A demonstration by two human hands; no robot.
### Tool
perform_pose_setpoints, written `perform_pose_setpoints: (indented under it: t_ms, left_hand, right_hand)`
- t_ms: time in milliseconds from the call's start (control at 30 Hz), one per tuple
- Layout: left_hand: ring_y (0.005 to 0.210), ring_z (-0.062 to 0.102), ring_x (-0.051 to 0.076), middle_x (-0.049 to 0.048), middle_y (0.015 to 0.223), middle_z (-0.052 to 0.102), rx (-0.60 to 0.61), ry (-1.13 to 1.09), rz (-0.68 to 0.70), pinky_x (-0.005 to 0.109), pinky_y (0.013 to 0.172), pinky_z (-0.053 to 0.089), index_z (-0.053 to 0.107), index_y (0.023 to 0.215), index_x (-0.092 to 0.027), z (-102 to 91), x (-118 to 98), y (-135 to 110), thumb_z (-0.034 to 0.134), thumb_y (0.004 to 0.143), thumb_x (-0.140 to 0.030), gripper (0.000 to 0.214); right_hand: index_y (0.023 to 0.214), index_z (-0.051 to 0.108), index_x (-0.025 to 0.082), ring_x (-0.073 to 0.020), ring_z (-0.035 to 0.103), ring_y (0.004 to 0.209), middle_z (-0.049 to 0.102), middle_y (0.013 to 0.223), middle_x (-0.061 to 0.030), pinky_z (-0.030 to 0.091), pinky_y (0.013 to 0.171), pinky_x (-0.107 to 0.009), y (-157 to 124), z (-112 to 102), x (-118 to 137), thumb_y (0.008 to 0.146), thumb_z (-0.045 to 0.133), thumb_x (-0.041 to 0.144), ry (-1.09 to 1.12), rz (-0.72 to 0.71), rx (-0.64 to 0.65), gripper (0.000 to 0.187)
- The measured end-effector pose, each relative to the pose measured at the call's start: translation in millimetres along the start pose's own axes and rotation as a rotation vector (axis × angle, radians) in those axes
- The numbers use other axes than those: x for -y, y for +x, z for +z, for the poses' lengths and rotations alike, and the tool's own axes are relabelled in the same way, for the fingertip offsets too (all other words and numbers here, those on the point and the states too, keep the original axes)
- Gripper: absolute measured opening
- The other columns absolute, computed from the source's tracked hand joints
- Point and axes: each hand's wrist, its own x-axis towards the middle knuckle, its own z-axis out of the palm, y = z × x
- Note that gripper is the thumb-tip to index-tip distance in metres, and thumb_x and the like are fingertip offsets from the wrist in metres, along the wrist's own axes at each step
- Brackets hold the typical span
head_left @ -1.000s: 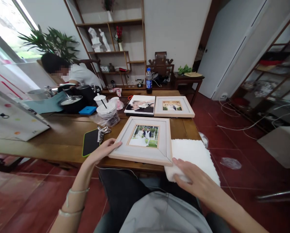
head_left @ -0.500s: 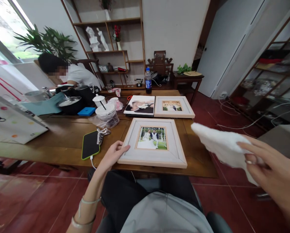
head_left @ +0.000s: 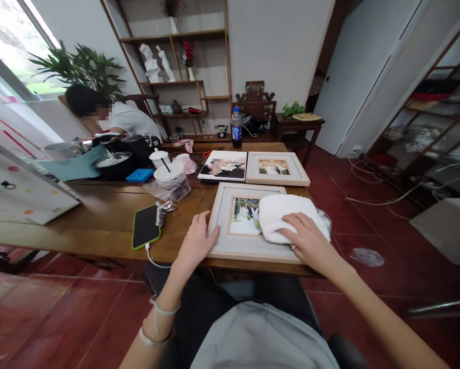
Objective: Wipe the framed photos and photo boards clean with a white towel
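Observation:
A light wooden picture frame (head_left: 266, 252) with a wide pale mat lies flat on the table in front of me. The photo (head_left: 240, 218) in it shows two people outdoors. My left hand (head_left: 197, 241) grips the frame's left side, thumb on the border and fingers along the outer edge. On the right half of the frame a folded white towel (head_left: 283, 207) covers part of the photo and mat. My right hand (head_left: 304, 236) is closed on the towel, its fingers bent into the cloth and pressing it down.
Behind lie another framed photo (head_left: 302, 177) and a photo album (head_left: 225, 166), with a bottle (head_left: 236, 128) beyond. To the left are a phone (head_left: 145, 225) on a cable, a lidded cup (head_left: 170, 171) and pots (head_left: 114, 161). A person (head_left: 132, 118) sits at the far left.
My right hand has brought the towel from the right, off the table, down onto the frame. The frame has shifted slightly right, with my left hand still at its left edge.

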Motion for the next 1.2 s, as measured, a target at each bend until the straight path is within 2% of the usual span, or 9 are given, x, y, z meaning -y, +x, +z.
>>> perform_pose_setpoints:
  t_ms: [67, 167, 267, 433, 733, 933, 1200]
  left_hand:
    - [0.125, 0.044, 0.031, 0.0189, 0.131, 0.045, -0.048, 0.043, 0.143, 0.048, 0.103, 0.038, 0.043, 0.130, -0.013, 6.7, -2.8, 10.1, 0.051, 0.081, -0.020, 0.051]
    - [0.138, 0.024, 0.030, 0.0173, 0.147, 0.028, 0.013, 0.065, 0.379, 0.052, 0.110, 0.027, 0.043, 0.132, -0.015, 15.1, -5.5, 28.7, 0.043, 0.076, -0.004, 0.057]
    - [0.138, 0.024, 0.027, 0.0154, 0.146, 0.034, 0.114, 0.089, 0.495, 0.051, 0.112, 0.026, 0.048, 0.128, -0.014, 19.2, -5.0, 41.3, 0.038, 0.073, 0.002, 0.058]
    - [0.137, 0.026, 0.027, 0.0146, 0.140, 0.044, 0.105, 0.101, 0.486, 0.052, 0.113, 0.027, 0.053, 0.126, -0.013, 25.2, 2.5, 43.8, 0.037, 0.075, 0.001, 0.055]
    - [0.135, 0.031, 0.026, 0.0185, 0.139, 0.040, 0.034, 0.084, 0.470, 0.048, 0.114, 0.027, 0.052, 0.126, -0.009, 37.5, 16.3, 51.2, 0.035, 0.085, -0.007, 0.044]
    - [0.134, 0.032, 0.025, 0.0147, 0.140, 0.040, 0.028, 0.037, 0.443, 0.049, 0.113, 0.027, 0.053, 0.126, -0.015, 36.7, 16.7, 49.8, 0.036, 0.087, -0.010, 0.043]
    - [0.132, 0.034, 0.024, 0.0131, 0.137, 0.043, 0.028, 0.020, 0.465, 0.048, 0.113, 0.027, 0.054, 0.125, -0.015, 39.0, 23.0, 52.8, 0.035, 0.087, -0.009, 0.043]
  right_hand:
    - [0.109, 0.064, 0.019, -0.0318, 0.046, 0.125, 0.057, 0.127, -0.0136, 0.038, 0.103, -0.057, -1.3, 2.2, 0.6, 0.062, 0.047, -0.005, 0.041, 0.034, -0.006, 0.056]
    - [0.109, 0.065, 0.020, -0.0301, 0.038, 0.134, 0.053, 0.136, -0.0108, 0.031, 0.107, -0.059, -4.8, 8.3, -1.8, 0.061, 0.044, -0.006, 0.126, 0.052, -0.023, 0.058]
    - [0.106, 0.066, 0.021, -0.0276, 0.039, 0.133, 0.056, 0.134, -0.0081, 0.030, 0.108, -0.058, -8.7, 15.0, -5.4, 0.060, 0.042, -0.005, 0.198, 0.067, -0.075, 0.058]
    - [0.100, 0.069, 0.024, -0.0255, 0.045, 0.130, 0.060, 0.129, -0.0044, 0.030, 0.109, -0.056, -10.8, 21.4, -5.3, 0.058, 0.042, -0.003, 0.257, 0.095, -0.182, 0.057]
    - [0.100, 0.070, 0.023, -0.0262, 0.051, 0.124, 0.064, 0.124, -0.0065, 0.031, 0.109, -0.055, -0.2, 14.2, -3.2, 0.056, 0.044, -0.001, 0.233, 0.129, -0.130, 0.056]
    - [0.096, 0.071, 0.023, -0.0265, 0.052, 0.122, 0.064, 0.123, -0.0058, 0.031, 0.109, -0.055, -0.2, 18.4, -1.9, 0.056, 0.044, 0.000, 0.239, 0.142, -0.177, 0.054]
    - [0.098, 0.069, 0.023, -0.0262, 0.051, 0.124, 0.063, 0.124, -0.0058, 0.031, 0.109, -0.054, -0.6, 16.1, -3.0, 0.057, 0.044, -0.001, 0.205, 0.118, -0.157, 0.053]
